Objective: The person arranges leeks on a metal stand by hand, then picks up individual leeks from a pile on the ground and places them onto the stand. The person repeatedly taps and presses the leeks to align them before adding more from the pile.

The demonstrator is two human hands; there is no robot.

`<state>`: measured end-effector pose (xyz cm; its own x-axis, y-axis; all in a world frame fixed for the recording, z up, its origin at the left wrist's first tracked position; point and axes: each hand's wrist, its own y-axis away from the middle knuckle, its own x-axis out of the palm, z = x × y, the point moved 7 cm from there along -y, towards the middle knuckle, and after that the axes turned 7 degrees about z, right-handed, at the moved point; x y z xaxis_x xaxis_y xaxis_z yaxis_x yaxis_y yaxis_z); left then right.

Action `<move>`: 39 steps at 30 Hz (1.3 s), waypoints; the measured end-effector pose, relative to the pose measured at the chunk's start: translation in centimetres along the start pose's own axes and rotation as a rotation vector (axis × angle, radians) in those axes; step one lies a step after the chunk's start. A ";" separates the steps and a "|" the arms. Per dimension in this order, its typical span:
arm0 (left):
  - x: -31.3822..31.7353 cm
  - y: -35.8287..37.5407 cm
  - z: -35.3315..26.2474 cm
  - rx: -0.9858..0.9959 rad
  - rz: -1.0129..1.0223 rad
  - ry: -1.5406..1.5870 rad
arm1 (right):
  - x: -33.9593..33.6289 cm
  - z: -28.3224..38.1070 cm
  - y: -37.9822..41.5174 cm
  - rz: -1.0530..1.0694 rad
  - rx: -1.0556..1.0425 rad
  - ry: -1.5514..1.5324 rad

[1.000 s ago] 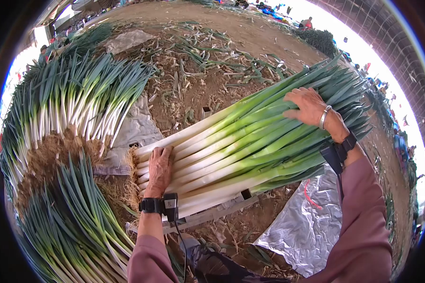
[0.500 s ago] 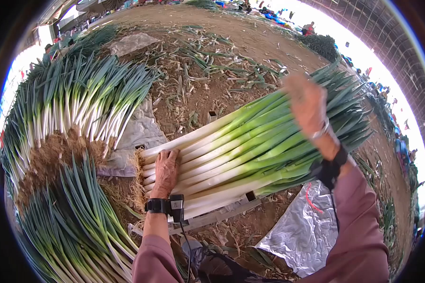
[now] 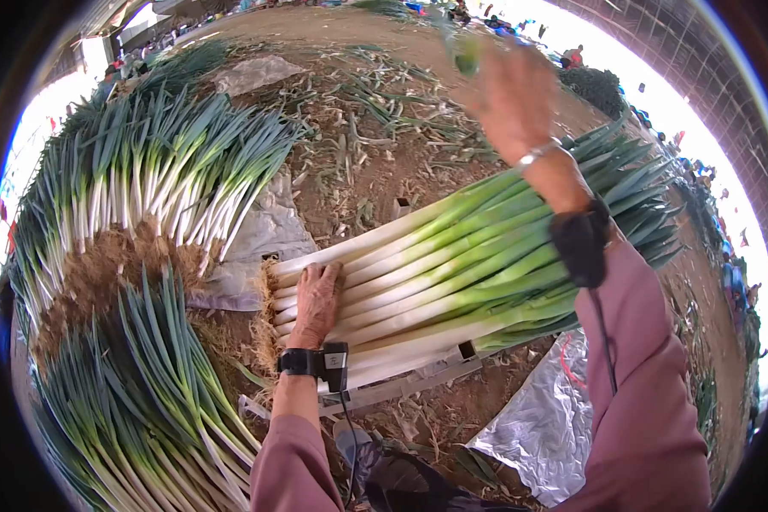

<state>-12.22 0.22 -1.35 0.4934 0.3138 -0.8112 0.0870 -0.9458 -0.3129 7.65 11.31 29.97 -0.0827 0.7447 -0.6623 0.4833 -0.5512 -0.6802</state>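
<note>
A wide row of large green onions (image 3: 418, 286) lies side by side in front of me, with white stalks, roots on the left and green leaves on the right. My left hand (image 3: 316, 303) rests palm down across the white stalks near the roots, its fingers lying over them. Raised above the far side of the leafy end, my right hand (image 3: 516, 102) is smeared by motion. Close to its blurred fingers is a small green leaf scrap (image 3: 467, 60). Under the row, part of a metal frame (image 3: 401, 388) shows at the near edge.
Left of the row lie two big heaps of green onions (image 3: 162, 183), their roots meeting in the middle. A silver sheet (image 3: 542, 418) is on the ground at the near right. Cut leaf scraps (image 3: 375, 111) litter the soil beyond. A person (image 3: 573, 57) is far off.
My right hand has swung up and away to the far left, and a green scrap now shows by its fingers. My left hand keeps its place on the stalks while the view shifts slightly.
</note>
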 end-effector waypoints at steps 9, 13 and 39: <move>0.0 0.3 -0.1 0.050 -0.074 0.016 | 14.6 2.4 12.7 0.572 -0.115 -0.069; -0.5 0.1 -0.5 0.039 -0.104 0.030 | 14.4 3.4 12.1 0.612 -0.147 0.006; -1.8 2.8 1.1 -0.317 0.007 -0.127 | 14.4 21.2 18.4 0.543 -0.131 -0.294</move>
<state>-13.80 -2.92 -1.26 0.3852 0.2959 -0.8741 0.3584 -0.9208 -0.1538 -3.15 3.93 1.25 -0.0227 0.2273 -0.9736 0.6252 -0.7567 -0.1913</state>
